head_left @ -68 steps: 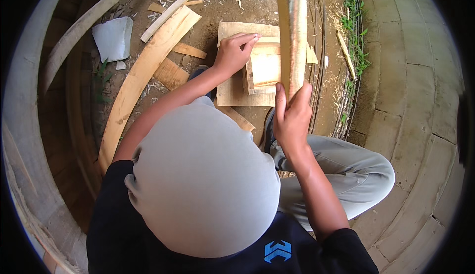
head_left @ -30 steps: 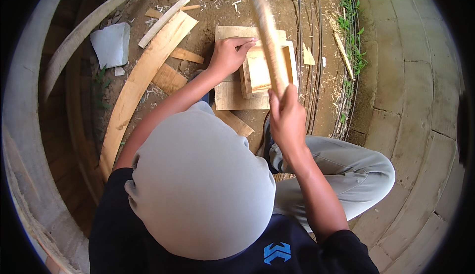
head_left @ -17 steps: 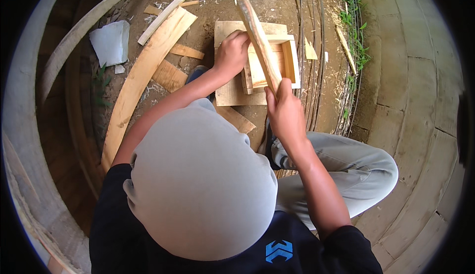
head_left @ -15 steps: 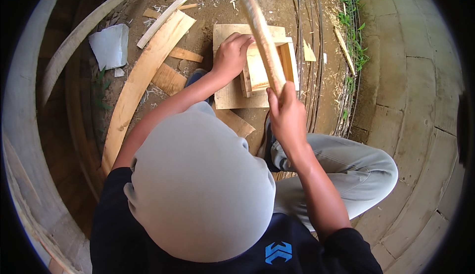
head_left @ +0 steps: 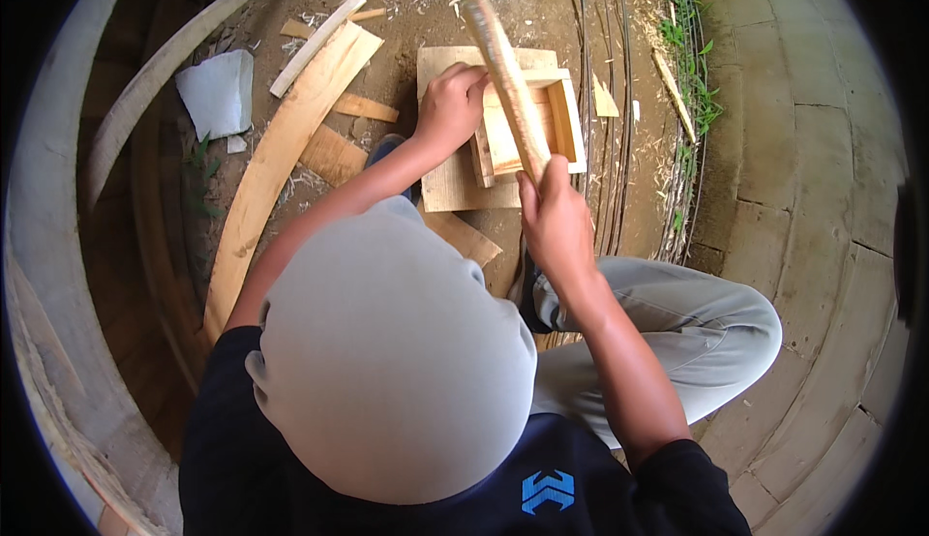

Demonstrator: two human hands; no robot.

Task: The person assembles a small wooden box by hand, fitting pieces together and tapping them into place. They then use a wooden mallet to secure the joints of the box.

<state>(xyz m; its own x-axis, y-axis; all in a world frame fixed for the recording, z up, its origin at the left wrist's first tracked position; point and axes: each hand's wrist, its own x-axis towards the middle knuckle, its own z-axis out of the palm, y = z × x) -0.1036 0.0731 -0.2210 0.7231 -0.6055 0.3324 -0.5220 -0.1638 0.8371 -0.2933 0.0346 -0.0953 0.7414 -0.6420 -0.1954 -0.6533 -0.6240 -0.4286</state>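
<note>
A small open-topped wooden box (head_left: 573, 130) rests on a flat wooden board (head_left: 455, 188) on the ground. My left hand (head_left: 451, 108) is closed at the box's far left corner, its fingers bent over the left wall; whether a small thing is pinched there is hidden. My right hand (head_left: 558, 217) is wrapped round the lower end of a thick wooden stick (head_left: 511, 86). The stick slants up and away over the box, its far end blurred and pointing to the far left. It hides part of the box's inside.
To the left lie a long plank (head_left: 271, 159), a thin wood strip (head_left: 317, 44) and a pale stone slab (head_left: 217, 93). Offcuts (head_left: 334, 156) and shavings are strewn over the dirt. Dark rods (head_left: 624, 72) run along the right, beside green plants (head_left: 699, 101) and paving (head_left: 784, 159).
The stick's far end has shifted slightly left and down, and my right hand has moved a little with it. My left hand stays at the box corner.
</note>
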